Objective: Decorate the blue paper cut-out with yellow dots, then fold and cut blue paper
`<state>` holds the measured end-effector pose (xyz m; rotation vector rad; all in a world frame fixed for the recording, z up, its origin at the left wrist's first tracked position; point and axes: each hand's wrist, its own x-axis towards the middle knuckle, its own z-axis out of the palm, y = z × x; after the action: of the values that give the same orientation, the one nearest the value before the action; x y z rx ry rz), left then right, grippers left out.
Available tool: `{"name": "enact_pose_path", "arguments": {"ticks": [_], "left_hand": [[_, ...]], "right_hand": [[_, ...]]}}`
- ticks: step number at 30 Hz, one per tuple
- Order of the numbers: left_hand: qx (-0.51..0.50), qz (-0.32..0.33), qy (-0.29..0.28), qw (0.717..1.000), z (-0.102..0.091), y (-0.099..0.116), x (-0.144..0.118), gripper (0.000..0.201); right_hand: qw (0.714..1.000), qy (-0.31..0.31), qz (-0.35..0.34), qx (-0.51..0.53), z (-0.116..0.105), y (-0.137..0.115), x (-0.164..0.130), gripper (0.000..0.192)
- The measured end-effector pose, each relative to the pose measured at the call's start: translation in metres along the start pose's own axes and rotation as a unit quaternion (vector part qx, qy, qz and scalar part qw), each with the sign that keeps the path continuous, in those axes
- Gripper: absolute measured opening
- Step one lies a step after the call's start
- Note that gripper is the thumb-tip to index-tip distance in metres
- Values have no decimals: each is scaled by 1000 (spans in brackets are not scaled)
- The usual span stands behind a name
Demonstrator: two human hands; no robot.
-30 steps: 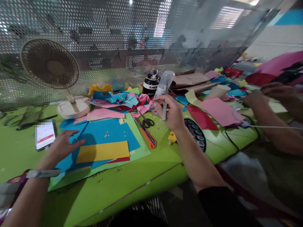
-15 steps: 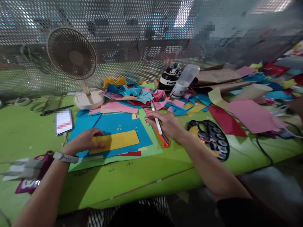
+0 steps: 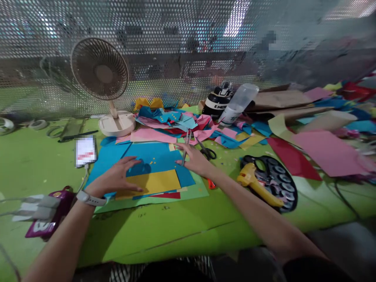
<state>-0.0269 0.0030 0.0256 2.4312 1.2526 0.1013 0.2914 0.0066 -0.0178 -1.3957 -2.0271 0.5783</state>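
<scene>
- A perforated metal screen [image 3: 164, 39] stands along the far side.
- The green table [image 3: 147, 239] runs across the view below it.
- A pale fan [image 3: 100, 70] stands upright at the back left.
- A light green sheet [image 3: 199, 190] lies flat before the person.
- Blue paper [image 3: 164, 156] lies on top of that sheet.
- A heap of crumpled paper scraps [image 3: 167, 117] sits just behind the sheets.
- A black palette [image 3: 280, 172] lies to the right, with a yellow glue gun [image 3: 261, 188] resting across it.
- A yellow strip [image 3: 158, 181] lies over the blue paper, near its front edge.
- The left hand [image 3: 116, 178] is over the strip's left part, fingers spread and loosely curved; whether it touches the strip I cannot tell.
- The right hand [image 3: 196, 158] is above the blue paper's right side, pinching metal tweezers [image 3: 184, 157] whose prongs point away from the person.
- Scissors [image 3: 207, 150] with black handles lie just beyond the right hand.
- Tiny yellow flecks [image 3: 152, 161] dot the blue paper between the hands.
</scene>
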Motion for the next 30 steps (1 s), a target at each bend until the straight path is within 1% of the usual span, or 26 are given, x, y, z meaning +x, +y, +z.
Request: {"name": "enact_pose_path", "arguments": {"ticks": [2, 4, 7, 9, 11, 13, 16, 19, 21, 25, 27, 30], "left_hand": [[17, -2, -17, 1000, 6, 6, 1, 96], [21, 0, -22, 1000, 9, 8, 2, 93], [20, 18, 0, 1000, 9, 6, 3, 83], [13, 27, 13, 999, 7, 6, 2, 76], [-3, 28, 14, 1000, 5, 7, 2, 69], [-22, 22, 8, 999, 3, 9, 2, 66], [-38, 8, -5, 999, 3, 9, 2, 62], [-39, 14, -27, 999, 2, 8, 2, 54], [-39, 25, -33, 998, 1, 8, 1, 50], [-38, 27, -16, 999, 0, 11, -1, 53], [-33, 20, -11, 999, 0, 12, -2, 55], [-28, 8, -12, 1000, 0, 10, -2, 55]], "right_hand": [[1000, 2, 19, 18, 7, 7, 7, 62], [999, 10, 19, 23, 11, 13, 13, 64], [1000, 14, 5, 5, 12, 19, 21, 69], [1000, 1, 6, -1, 11, 19, 25, 70], [1000, -10, 12, -4, 9, 17, 28, 66], [1000, -4, 15, -6, 8, 14, 31, 60], [999, 47, -9, -19, 10, 9, 33, 52], [987, 117, -72, -81, 12, 5, 35, 42], [972, 157, -102, -143, 13, 2, 37, 40], [935, 233, -122, -239, 12, -2, 45, 46], [918, 268, -134, -260, 10, -4, 51, 48], [895, 325, -158, -260, 5, -4, 63, 47]]}}
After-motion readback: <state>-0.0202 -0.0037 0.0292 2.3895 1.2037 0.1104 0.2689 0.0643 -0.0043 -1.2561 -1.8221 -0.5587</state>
